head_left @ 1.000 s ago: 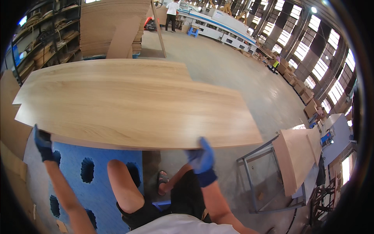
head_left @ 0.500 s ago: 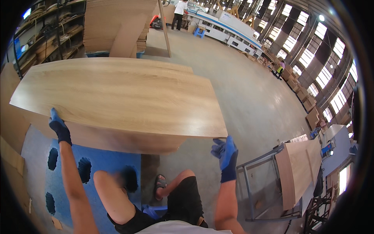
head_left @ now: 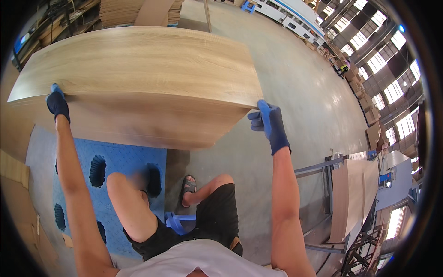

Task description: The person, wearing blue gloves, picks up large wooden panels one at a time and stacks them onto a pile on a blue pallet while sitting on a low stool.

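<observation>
A large light wood-grain board point(head_left: 147, 62) lies across the top of a thick stack of boards point(head_left: 143, 121) in front of me. My left hand point(head_left: 58, 103), in a blue glove, grips its near edge toward the left end, thumb on the top face. At the near right corner, my right hand point(head_left: 268, 121), also gloved in blue, pinches the board with the thumb above and the fingers curled below. The far edge now lines up closely with the pile under it, though any gap beneath the board is hard to make out.
A blue plastic pallet point(head_left: 129, 157) with dark oval holes lies below the stack, by my legs. Beside me is a blue stool point(head_left: 177, 222). To the right, a metal-framed stand holds wooden panels point(head_left: 353, 198). Shelves, stacked cardboard point(head_left: 115, 14) and a long white machine point(head_left: 290, 18) stand farther off.
Both hands have moved forward and away from me along with the board. The board now covers the stepped far edges of the pile, and my arms are straighter. The view has tilted down.
</observation>
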The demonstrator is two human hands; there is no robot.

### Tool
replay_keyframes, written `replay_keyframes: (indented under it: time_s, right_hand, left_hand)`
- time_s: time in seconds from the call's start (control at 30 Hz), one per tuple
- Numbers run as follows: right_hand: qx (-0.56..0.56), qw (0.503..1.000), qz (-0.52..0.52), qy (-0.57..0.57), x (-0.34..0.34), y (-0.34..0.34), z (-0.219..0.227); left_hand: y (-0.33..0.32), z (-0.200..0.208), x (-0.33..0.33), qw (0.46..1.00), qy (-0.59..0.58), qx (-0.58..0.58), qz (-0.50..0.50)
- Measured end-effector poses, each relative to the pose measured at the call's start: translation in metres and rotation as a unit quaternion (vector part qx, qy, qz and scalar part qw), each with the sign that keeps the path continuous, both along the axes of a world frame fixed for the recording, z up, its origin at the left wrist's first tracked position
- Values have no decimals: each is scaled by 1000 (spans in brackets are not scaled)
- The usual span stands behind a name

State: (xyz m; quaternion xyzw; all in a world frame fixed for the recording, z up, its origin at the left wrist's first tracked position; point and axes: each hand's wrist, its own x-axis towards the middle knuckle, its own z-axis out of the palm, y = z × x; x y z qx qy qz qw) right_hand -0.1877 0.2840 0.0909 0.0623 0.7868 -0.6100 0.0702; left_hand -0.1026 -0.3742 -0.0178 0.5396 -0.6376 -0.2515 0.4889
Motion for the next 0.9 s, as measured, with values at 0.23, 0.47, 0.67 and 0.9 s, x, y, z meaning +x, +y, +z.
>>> replay_keyframes:
  time_s: [0.23, 0.47, 0.67, 0.9]
  right_hand:
    - [19, 999, 27, -6, -8, -14, 3]
    - [-26, 999, 38, 6, -14, -15, -8]
    - [-39, 999, 3, 30, -14, -19, -18]
    - [-138, 989, 29, 52, -15, -2, -35]
  left_hand:
    - [-18, 7, 3, 988, -140, 13, -66]
    - [-21, 13, 3, 987, -155, 11, -38]
    - [-20, 15, 8, 992, -121, 16, -43]
    - [-59, -10, 5, 985, -156, -7, -72]
